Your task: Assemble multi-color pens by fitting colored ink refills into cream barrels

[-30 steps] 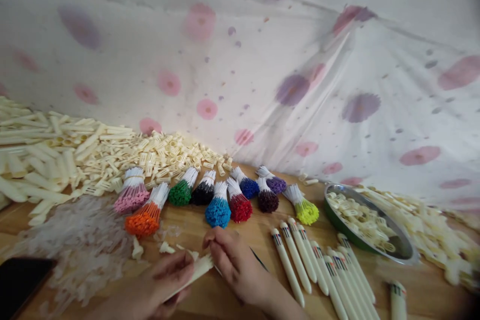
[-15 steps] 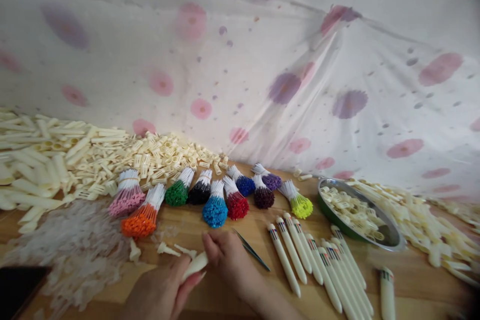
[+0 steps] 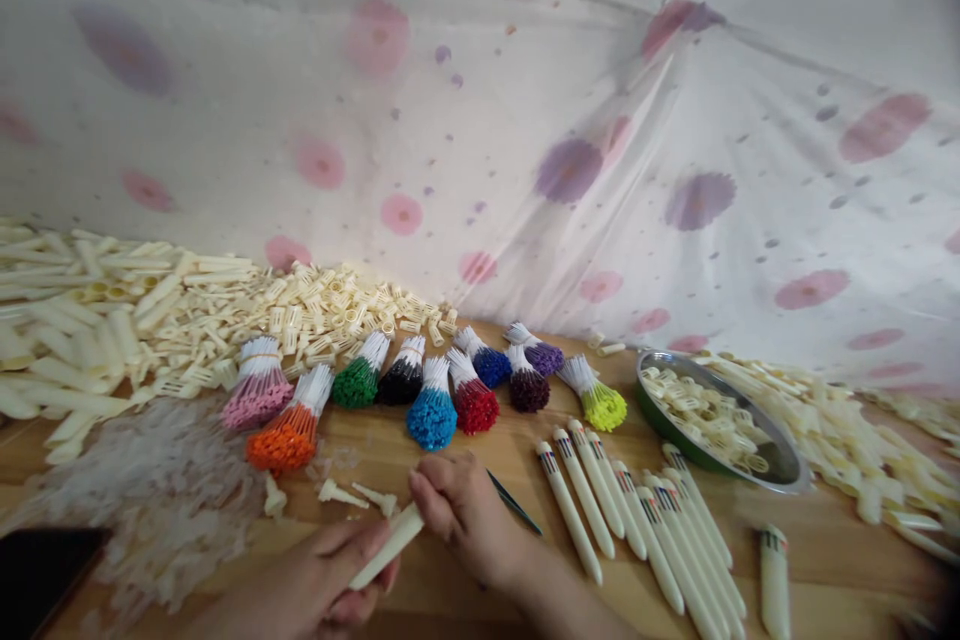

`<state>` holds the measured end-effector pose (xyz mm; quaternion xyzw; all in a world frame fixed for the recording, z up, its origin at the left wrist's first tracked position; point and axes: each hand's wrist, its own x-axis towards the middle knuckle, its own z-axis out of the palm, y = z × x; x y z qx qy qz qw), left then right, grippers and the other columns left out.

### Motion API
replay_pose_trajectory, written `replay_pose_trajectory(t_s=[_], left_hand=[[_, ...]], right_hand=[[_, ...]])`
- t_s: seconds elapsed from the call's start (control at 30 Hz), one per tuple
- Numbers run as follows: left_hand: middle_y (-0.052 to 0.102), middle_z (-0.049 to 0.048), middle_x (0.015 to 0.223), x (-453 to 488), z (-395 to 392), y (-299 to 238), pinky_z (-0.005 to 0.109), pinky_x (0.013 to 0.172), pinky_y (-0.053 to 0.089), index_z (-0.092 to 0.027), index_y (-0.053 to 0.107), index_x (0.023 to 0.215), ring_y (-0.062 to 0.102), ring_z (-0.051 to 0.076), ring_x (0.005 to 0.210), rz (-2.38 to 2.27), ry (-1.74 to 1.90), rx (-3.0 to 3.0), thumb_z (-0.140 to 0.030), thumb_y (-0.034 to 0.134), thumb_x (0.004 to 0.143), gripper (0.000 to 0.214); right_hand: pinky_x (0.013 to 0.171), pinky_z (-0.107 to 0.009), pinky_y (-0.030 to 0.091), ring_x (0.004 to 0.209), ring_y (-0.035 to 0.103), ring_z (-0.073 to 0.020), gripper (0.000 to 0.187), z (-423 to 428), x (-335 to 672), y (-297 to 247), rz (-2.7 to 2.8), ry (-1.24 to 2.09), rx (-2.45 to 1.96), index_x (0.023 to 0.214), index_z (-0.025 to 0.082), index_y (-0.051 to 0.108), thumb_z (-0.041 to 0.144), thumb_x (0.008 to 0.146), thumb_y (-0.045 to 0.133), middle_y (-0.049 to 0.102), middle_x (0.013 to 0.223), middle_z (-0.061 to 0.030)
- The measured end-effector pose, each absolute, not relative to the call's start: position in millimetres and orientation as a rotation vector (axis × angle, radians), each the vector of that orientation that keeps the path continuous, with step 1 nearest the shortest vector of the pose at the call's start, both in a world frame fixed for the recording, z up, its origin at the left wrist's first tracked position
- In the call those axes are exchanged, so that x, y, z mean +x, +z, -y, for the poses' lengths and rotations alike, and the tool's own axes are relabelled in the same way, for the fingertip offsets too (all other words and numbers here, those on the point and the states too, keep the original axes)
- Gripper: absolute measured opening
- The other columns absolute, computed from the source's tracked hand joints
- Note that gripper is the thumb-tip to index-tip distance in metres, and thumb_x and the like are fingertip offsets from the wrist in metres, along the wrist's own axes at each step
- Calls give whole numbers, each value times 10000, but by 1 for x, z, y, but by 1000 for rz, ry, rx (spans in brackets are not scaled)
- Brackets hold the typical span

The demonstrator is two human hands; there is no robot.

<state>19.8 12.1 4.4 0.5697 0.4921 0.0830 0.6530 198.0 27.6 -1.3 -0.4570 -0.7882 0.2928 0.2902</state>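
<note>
- One cream barrel is clamped in the left grip; its far end is pinched by the right grip.
- Ten coloured bundles are ranged beyond both grips on the surface.
- Three small cream pieces are scattered just beyond the left grip.
- Right of the right grip, one pair of tweezers is laid.
- Farther right, one pen is set apart from overlapping pens.

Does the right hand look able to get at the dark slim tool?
Probably yes: the dark slim tool lies close beside the right hand, nothing covering its visible part. But that hand grips the upper end of the cream barrel, so it may need freeing first.
</note>
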Motion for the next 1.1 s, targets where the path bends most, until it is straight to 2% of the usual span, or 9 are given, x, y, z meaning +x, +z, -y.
replay_pose_trajectory(t_s=[0.1,0.23,0.37,0.5,0.63,0.73,0.9,1.0,1.1], left_hand=[[595,36,660,29,-6,-7,276,531,411,-230,582,807,566,197,589,-1372,297,1695,-458,371,839,312],[692,105,847,34,2,-12,367,673,449,-212,610,901,653,285,763,-1567,235,2156,-261,400,843,223],[695,61,891,25,-7,-6,267,543,475,-208,562,1032,634,185,600,-1348,372,1774,-529,482,803,403],[561,12,444,16,-19,-9,227,325,359,-172,626,644,485,148,342,-1271,238,1633,-657,81,848,757],[604,78,668,21,-18,-11,332,655,456,-190,581,681,590,239,704,-1493,459,1807,-593,239,856,556],[620,109,737,23,-13,-6,404,724,418,-195,578,708,571,277,746,-1558,557,1979,-518,329,844,430],[595,10,639,17,-12,1,236,457,388,-200,572,843,525,143,484,-1126,345,1505,-616,259,850,520],[400,-74,471,14,-13,2,188,301,193,-179,571,864,240,71,293,-829,85,1101,-687,163,810,654],[257,-101,474,19,-9,2,192,305,198,-204,539,822,157,81,324,-926,88,1280,-653,166,812,584]], right_hand=[[428,-218,221,452,292,-83,383,-33,193,-14,2029,826,-1406,529,199,347,299,898,319,338,481,48],[395,-197,219,405,299,-71,412,-37,198,-18,2057,915,-1431,508,180,431,277,900,347,356,429,57],[491,-217,283,517,326,-96,397,-32,204,-7,2056,793,-1329,598,191,410,394,922,300,381,556,37],[595,-248,324,620,391,-126,362,-29,200,-5,2071,737,-1216,623,199,390,438,887,325,439,653,-2],[466,-223,256,504,305,-98,392,-35,192,-21,1944,750,-1369,576,207,318,380,922,261,326,534,40],[405,-206,211,462,272,-86,410,-42,193,-26,1918,791,-1402,550,213,289,374,926,259,250,496,58],[560,-228,337,600,403,-116,393,-32,205,-5,2021,728,-1188,637,195,418,439,923,304,427,630,10],[621,-245,364,663,471,-140,453,-19,205,2,2119,685,-981,687,196,494,511,921,266,500,680,-26],[568,-252,326,588,431,-134,511,-14,199,-3,2106,588,-1043,606,196,449,498,933,199,458,609,-17]])
